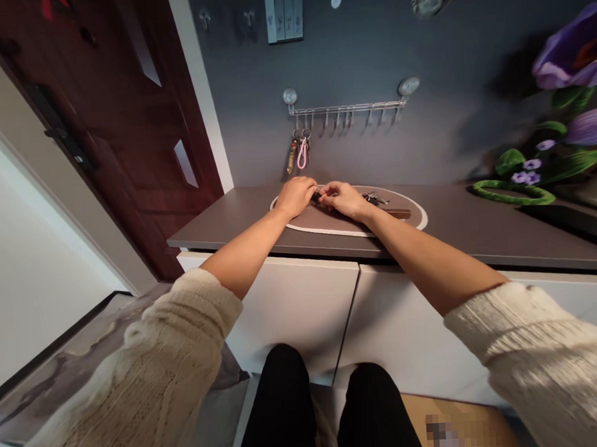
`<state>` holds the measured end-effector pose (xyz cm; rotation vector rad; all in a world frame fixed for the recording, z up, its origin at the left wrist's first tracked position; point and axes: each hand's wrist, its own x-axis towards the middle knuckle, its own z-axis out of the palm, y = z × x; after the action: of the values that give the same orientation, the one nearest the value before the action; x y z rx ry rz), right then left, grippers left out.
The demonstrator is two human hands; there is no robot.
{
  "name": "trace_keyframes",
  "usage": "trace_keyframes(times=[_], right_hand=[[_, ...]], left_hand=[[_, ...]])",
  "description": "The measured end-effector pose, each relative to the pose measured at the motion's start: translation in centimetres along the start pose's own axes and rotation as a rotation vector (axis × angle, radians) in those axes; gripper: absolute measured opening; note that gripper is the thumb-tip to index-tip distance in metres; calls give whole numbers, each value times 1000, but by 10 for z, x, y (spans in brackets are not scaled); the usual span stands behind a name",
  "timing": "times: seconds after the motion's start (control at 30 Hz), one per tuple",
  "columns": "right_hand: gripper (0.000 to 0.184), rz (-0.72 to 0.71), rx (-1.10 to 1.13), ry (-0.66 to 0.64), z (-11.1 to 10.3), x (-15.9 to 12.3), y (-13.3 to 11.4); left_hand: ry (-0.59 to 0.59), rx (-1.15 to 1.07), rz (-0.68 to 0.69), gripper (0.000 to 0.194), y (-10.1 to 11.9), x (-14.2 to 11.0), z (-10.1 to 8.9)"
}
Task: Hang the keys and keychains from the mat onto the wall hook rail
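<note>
Both my hands meet over an oval brown mat with a pale rim (418, 224) on the cabinet top. My left hand (297, 195) is closed, its fingertips at a small dark item (316, 197). From the other side, my right hand (344, 200) pinches at the same item, thumb and fingers together. What the item is cannot be made out, since the fingers cover most of it. Just right of my right hand, a bunch of keys (376, 199) lies on the mat. A brown strap-like piece (398, 213) rests nearer the mat's right end.
On the wall behind, a clear hook rail (347, 108) carries keys with a pink loop (301, 155) and a brown tag (291, 157). Large purple flowers (577, 62) stand at right. A dark red door (138, 125) is at left; white cabinet doors (292, 297) lie below.
</note>
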<state>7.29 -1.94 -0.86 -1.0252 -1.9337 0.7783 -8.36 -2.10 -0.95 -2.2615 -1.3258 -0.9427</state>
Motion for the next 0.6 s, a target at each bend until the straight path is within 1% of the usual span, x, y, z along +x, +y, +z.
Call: trace_keyframes(times=[0.17, 0.37, 0.6], right_hand=[[18, -14, 38, 26, 1, -2, -3], [25, -71, -9, 74, -1, 0, 1], [26, -74, 25, 131, -3, 1, 1]], left_hand=[[19, -23, -15, 23, 0, -1, 0], [27, -59, -22, 23, 1, -1, 0], [41, -78, -32, 23, 2, -1, -2]])
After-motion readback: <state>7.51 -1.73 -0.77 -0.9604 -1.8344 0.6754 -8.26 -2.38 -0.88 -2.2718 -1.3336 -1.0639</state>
